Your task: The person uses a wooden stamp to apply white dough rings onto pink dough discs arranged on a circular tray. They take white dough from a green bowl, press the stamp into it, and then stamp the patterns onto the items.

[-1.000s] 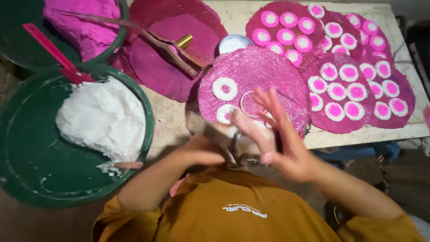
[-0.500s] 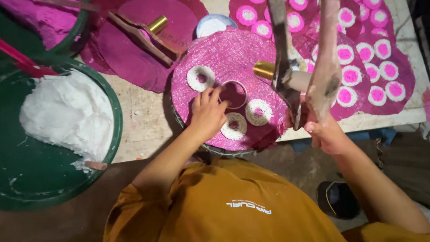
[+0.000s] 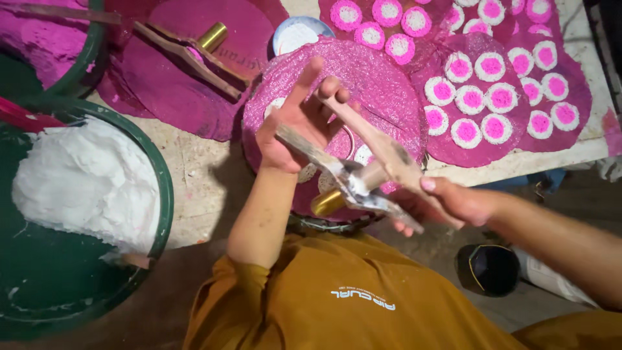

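A wooden press tool (image 3: 382, 162) with two long arms and a brass cylinder (image 3: 327, 202) is held low over the near side of a round pink mat (image 3: 376, 78). My left hand (image 3: 295, 126) grips the far ends of its arms, with the fingers partly spread. My right hand (image 3: 447, 204) clasps the tool near its hinged end, by the table edge. White paste smears the tool around the cylinder. A few white dough discs (image 3: 363, 154) lie on the pink mat, mostly hidden behind the tool and my left hand.
A green basin with white dough (image 3: 84, 175) sits at the left, and another basin with pink dough (image 3: 39, 32) behind it. A second wooden press (image 3: 194, 55) lies on a dark pink mat. Several pink-and-white discs (image 3: 492, 97) cover the mats at right. A white bowl (image 3: 298, 32) stands behind.
My left hand left the discs on the pink mat and took the tool's arm ends. My right hand swung the tool from upright at the right down across the mat.
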